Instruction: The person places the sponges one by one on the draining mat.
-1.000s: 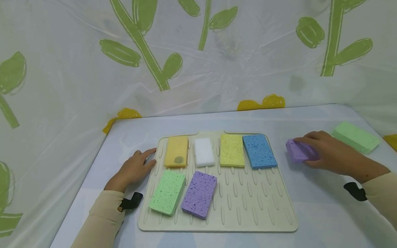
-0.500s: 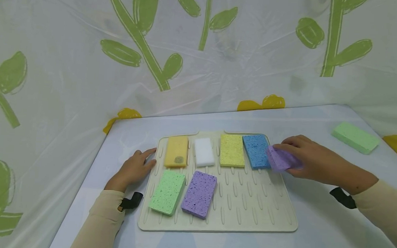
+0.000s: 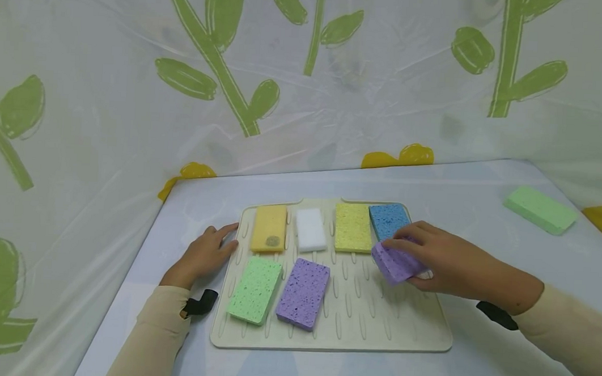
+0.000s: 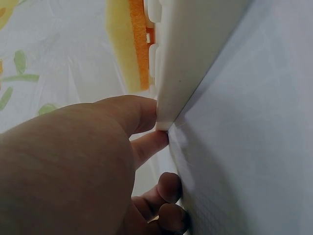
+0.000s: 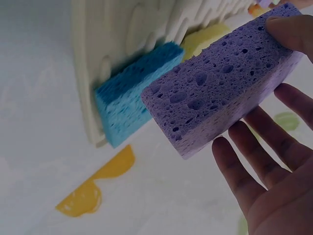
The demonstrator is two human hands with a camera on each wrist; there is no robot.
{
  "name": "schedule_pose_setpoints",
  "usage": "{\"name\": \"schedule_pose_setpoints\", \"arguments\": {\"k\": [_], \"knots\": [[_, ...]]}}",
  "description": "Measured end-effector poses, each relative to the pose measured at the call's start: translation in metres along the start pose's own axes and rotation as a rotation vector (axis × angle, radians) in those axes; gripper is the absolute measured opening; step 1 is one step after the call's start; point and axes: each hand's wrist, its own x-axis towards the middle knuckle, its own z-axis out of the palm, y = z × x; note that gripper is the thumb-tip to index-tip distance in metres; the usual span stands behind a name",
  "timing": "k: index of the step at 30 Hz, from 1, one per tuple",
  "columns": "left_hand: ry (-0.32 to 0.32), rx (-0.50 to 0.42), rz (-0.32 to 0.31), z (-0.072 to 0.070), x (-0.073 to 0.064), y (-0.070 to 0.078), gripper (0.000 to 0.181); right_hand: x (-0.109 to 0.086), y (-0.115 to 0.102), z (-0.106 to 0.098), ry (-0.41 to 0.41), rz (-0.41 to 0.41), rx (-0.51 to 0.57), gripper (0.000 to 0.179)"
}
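Note:
My right hand [image 3: 445, 261] holds a purple sponge [image 3: 395, 264] between thumb and fingers, tilted over the right half of a ribbed cream mat [image 3: 344, 333]. In the right wrist view the porous purple sponge [image 5: 210, 93] hangs near a blue sponge [image 5: 132, 95] on the mat. My left hand [image 3: 202, 259] rests at the mat's left edge; thumb tip and a finger touch the edge [image 4: 166, 98] in the left wrist view. A second purple sponge [image 3: 303, 294] and a green sponge [image 3: 255, 290] lie side by side in the mat's front row.
Along the mat's back row lie a yellow-orange sponge [image 3: 269, 228], a white sponge [image 3: 311, 229], a yellow sponge [image 3: 353, 227] and the blue one, partly hidden by my right hand. Another green sponge [image 3: 540, 209] lies on the table at far right. A leaf-printed curtain [image 3: 335, 110] stands behind.
My right hand has carried the purple sponge leftward, from the table right of the mat to over the mat in front of the blue sponge. The left hand has stayed put.

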Motion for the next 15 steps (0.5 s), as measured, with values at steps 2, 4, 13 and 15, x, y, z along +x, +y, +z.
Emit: {"name": "schedule_pose_setpoints", "arguments": {"k": [2,4,13,15], "knots": [[-0.001,0.000,-0.004,0.000,0.000,0.001,0.057,0.003,-0.005,0.002,-0.010,-0.022,-0.003,0.073],[-0.001,-0.002,-0.005,-0.001,-0.001,0.001,0.057,0.006,-0.009,0.004,-0.022,-0.045,-0.005,0.074],[-0.004,0.008,-0.004,-0.001,-0.001,0.002,0.057,0.017,-0.028,0.011,-0.095,-0.102,-0.020,0.075],[0.000,0.013,-0.001,-0.002,-0.001,0.002,0.057,0.020,-0.032,0.013,-0.104,-0.116,-0.017,0.074]]}}
